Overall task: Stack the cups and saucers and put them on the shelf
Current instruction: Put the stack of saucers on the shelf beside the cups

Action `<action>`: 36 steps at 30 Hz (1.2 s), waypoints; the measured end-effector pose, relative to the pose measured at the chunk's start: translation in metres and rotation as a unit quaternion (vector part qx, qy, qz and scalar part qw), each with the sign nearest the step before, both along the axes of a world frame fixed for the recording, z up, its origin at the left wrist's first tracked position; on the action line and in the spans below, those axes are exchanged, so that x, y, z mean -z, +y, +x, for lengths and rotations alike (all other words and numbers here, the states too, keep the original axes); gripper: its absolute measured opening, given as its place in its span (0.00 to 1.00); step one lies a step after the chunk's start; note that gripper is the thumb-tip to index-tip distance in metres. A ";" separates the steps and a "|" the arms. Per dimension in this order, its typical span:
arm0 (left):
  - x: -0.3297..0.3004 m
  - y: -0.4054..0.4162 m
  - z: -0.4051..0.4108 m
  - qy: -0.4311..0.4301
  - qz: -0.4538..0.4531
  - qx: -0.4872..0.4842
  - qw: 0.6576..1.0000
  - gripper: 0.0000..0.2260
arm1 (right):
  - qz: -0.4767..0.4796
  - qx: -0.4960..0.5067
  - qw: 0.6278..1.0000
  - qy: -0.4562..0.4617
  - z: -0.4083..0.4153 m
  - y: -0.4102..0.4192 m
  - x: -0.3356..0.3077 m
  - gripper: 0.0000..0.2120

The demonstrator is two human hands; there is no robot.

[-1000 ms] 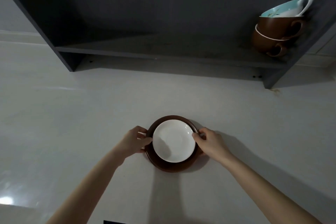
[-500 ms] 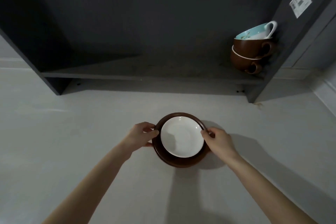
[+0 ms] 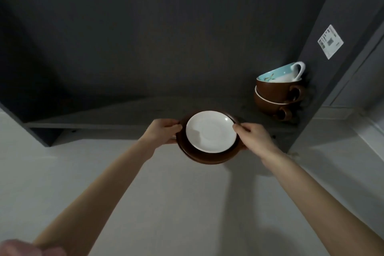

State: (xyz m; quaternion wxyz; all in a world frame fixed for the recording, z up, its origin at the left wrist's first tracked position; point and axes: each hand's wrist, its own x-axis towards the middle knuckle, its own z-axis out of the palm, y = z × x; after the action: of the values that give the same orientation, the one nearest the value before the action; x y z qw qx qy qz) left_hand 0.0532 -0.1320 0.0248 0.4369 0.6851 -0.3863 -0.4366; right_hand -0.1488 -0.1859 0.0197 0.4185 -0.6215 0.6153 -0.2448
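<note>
A stack of saucers, a white saucer (image 3: 211,131) on top of brown saucers (image 3: 207,157), is held in the air just in front of the dark grey shelf board (image 3: 116,117). My left hand (image 3: 163,132) grips the stack's left rim and my right hand (image 3: 254,135) grips its right rim. On the shelf's right end stands a stack of cups: two brown cups (image 3: 276,97) with a light blue cup (image 3: 280,74) tilted on top.
The shelf's right side wall (image 3: 324,64) carries a white label (image 3: 330,41) and stands close behind the cups. A pale floor surface (image 3: 187,203) lies below the shelf. The shelf board left of the cups is bare.
Both hands have lifted the saucer stack off the pale surface and carried it up and forward to the shelf's front edge. The view has tilted up towards the shelf.
</note>
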 end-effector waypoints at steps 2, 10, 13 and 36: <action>-0.002 -0.017 -0.001 -0.002 0.003 -0.002 1.000 0.09 | 0.005 0.001 1.000 -0.005 0.000 -0.016 -0.001 0.12; -0.001 -0.060 -0.004 0.020 0.025 0.002 0.999 0.13 | 0.018 0.012 1.000 -0.016 -0.001 -0.058 0.006 0.15; 0.004 -0.069 -0.005 0.031 0.029 -0.008 0.999 0.14 | 0.010 0.022 0.999 -0.028 -0.002 -0.067 0.009 0.17; 0.034 -0.060 -0.032 -0.251 -0.035 0.083 0.964 0.38 | -0.338 -0.159 0.920 0.119 -0.001 -0.025 0.040 0.08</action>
State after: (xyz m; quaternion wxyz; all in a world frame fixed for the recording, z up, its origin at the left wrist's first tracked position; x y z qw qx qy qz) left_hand 0.0207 -0.1923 -0.0094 0.3121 0.7226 -0.5541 -0.2711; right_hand -0.1502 -0.2106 -0.0202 0.1407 -0.8402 0.4341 -0.2930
